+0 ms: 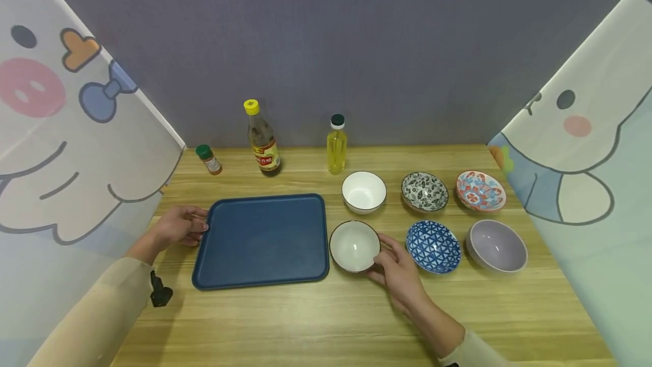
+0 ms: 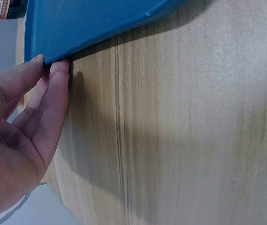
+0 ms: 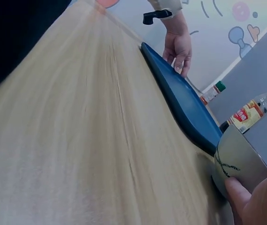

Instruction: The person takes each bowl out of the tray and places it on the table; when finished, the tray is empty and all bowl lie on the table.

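At its left edge, a dark blue rectangular tray [image 1: 262, 242] is pinched by my left hand [image 1: 179, 225], the thumb at the rim and the fingers beneath it in the left wrist view. My right hand [image 1: 399, 271] grips the right side of a pale bowl [image 1: 355, 246] with a dark rim, just beside the tray's right edge. A dark line pattern shows on that bowl's outer wall [image 3: 239, 164] in the right wrist view, with one finger against the wall. Behind this bowl stands a white bowl [image 1: 364, 191] with a thin dark rim.
Right of my right hand sit a blue patterned bowl [image 1: 433, 247], a lilac bowl [image 1: 496, 246], a black-and-white floral bowl [image 1: 424, 192] and a red-and-blue patterned bowl [image 1: 481, 191]. Along the back stand a green-capped jar [image 1: 209, 159], a yellow-capped sauce bottle [image 1: 262, 139] and an oil bottle [image 1: 337, 145].
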### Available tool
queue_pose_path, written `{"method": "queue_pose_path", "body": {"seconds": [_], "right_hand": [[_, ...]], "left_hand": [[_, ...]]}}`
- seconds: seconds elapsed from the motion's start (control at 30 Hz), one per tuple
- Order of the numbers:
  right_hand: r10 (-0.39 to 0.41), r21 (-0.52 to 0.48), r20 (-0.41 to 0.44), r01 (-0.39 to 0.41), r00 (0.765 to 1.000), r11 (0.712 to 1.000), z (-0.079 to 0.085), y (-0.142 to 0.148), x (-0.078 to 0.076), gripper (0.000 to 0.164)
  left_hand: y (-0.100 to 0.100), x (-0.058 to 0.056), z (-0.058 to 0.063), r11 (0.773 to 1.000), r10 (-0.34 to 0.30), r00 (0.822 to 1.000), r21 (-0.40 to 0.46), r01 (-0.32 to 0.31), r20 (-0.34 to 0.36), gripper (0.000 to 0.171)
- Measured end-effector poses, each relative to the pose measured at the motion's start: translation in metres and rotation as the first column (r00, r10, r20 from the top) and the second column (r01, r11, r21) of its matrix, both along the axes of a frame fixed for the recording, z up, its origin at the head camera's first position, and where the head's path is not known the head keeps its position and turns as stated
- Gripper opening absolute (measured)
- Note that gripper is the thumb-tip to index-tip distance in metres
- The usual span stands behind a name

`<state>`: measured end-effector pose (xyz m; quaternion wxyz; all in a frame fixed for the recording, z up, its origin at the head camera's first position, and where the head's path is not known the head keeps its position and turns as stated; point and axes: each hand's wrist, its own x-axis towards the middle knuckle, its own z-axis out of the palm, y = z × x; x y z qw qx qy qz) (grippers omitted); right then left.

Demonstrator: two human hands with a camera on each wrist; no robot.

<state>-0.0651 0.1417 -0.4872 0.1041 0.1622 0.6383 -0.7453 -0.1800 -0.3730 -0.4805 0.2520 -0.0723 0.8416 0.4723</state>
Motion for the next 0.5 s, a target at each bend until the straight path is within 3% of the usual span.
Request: {"method": "queue_pose_path", "body": {"seconds": [0.5], "right_hand": [[-0.028,0.016,-0.008,0.028,1.000,0.999,-0.008,0.011,0.010,0.059]], "left_hand": [[-0.003,0.000,-0.004,1.000,0.001,1.000,0.006,-0.001,-0.010,0.057]]}}
